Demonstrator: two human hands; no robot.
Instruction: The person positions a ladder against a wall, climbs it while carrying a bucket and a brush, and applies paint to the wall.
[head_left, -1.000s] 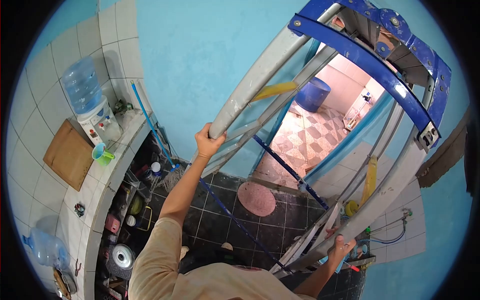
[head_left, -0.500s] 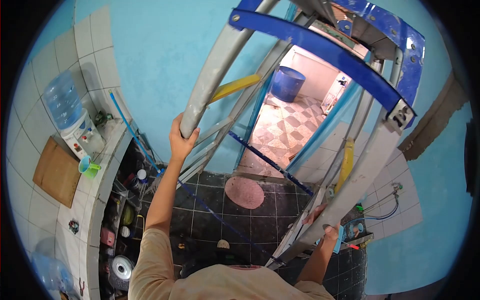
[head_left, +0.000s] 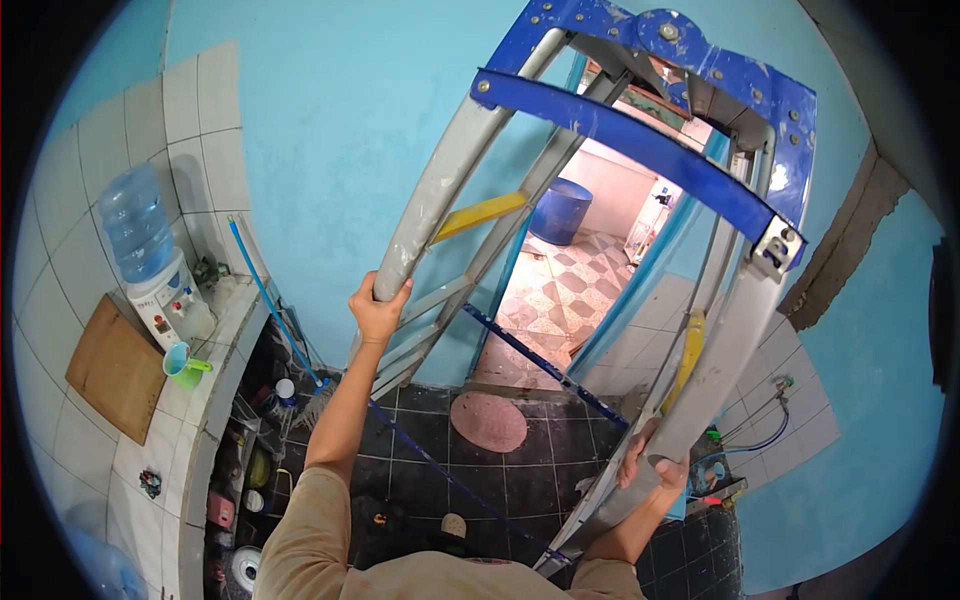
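Note:
A tall aluminium stepladder (head_left: 455,180) with a blue top cap (head_left: 660,80) and yellow braces stands in front of me, seen from high up. My left hand (head_left: 376,305) is closed around its left rail, arm stretched out. My right hand (head_left: 650,462) grips the right rail lower down, near my body. Blue spreader bars (head_left: 540,365) cross between the ladder's legs above a dark tiled floor (head_left: 440,470).
A tiled counter (head_left: 205,370) at the left carries a water dispenser (head_left: 150,255), a green cup (head_left: 181,366) and a wooden board (head_left: 115,368). A blue-handled mop (head_left: 270,305) leans by it. A pink mat (head_left: 488,420) lies before a doorway with a blue barrel (head_left: 560,210) beyond.
The view has tilted and the ladder's top has shifted toward the centre of the view. Both hands keep their hold on the rails; the left hand now sits lower in view than half a second ago.

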